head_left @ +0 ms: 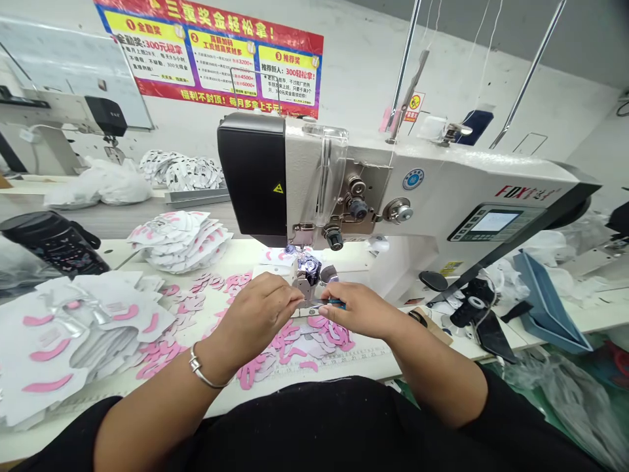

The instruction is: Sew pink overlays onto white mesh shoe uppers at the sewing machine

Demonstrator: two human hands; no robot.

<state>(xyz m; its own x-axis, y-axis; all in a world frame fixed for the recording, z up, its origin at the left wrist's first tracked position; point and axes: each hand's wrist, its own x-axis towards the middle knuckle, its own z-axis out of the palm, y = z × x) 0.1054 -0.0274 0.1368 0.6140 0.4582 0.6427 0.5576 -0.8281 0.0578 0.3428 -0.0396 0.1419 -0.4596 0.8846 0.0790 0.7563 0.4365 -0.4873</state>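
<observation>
A white sewing machine (442, 190) stands in front of me, its needle post (308, 272) lit from above. My left hand (263, 311) is closed in a pinch right at the post, on something too small to make out. My right hand (361, 309) is closed on a small blue-handled tool (330, 302), probably thread snips, whose tip points left at the post. A silver bracelet (199, 370) circles my left wrist. Loose pink and white cut pieces (295, 344) lie on the table under both hands.
Stacks of white pieces with pink trim lie at the left (73, 334) and behind (181, 239). A black bag (54, 242) sits at the far left. A blue tray (553, 308) stands right of the machine. Another machine (59, 118) is at the back left.
</observation>
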